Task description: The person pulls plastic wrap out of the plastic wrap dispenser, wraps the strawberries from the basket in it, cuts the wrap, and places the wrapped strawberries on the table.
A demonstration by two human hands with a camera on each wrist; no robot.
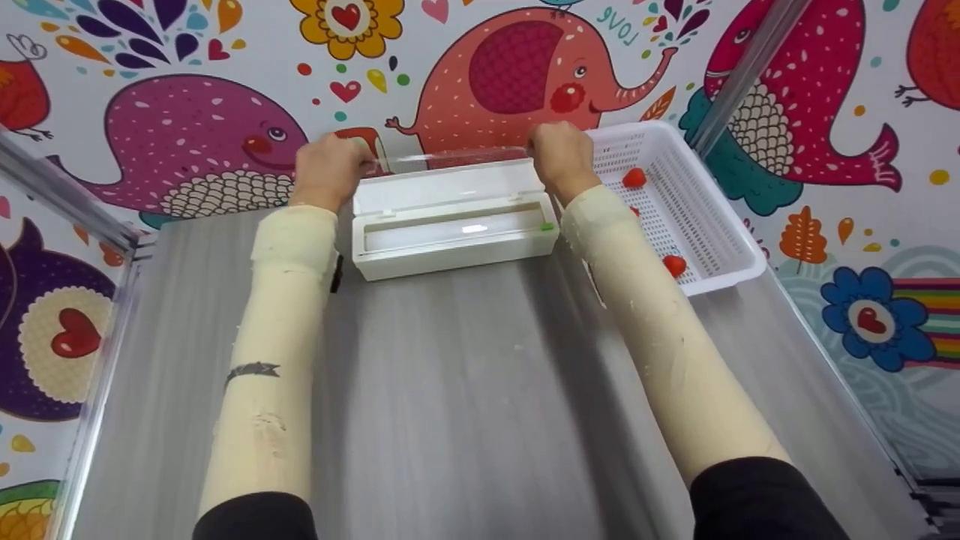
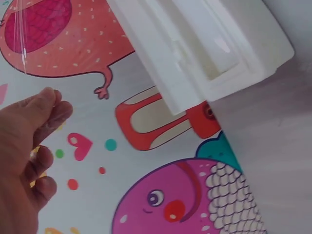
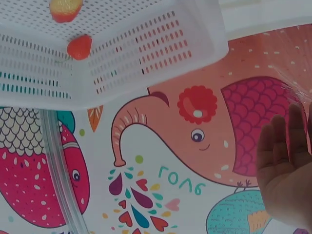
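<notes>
A thin clear sheet of plastic wrap is stretched between the two hands, above and behind a long white wrap dispenser box. My left hand pinches its left end; thumb and forefinger meet on it in the left wrist view, the other fingers curled. At the other end, my right hand holds the film, its grip partly cut off in the right wrist view. The dispenser's lid is raised at the back. Inside lies a pale roll, and a small green slider sits at the front right.
Right of the dispenser stands a white perforated basket with several red fruits, partly behind the right forearm. The grey tabletop extends toward me. A patterned wall rises close behind, with metal posts at the sides.
</notes>
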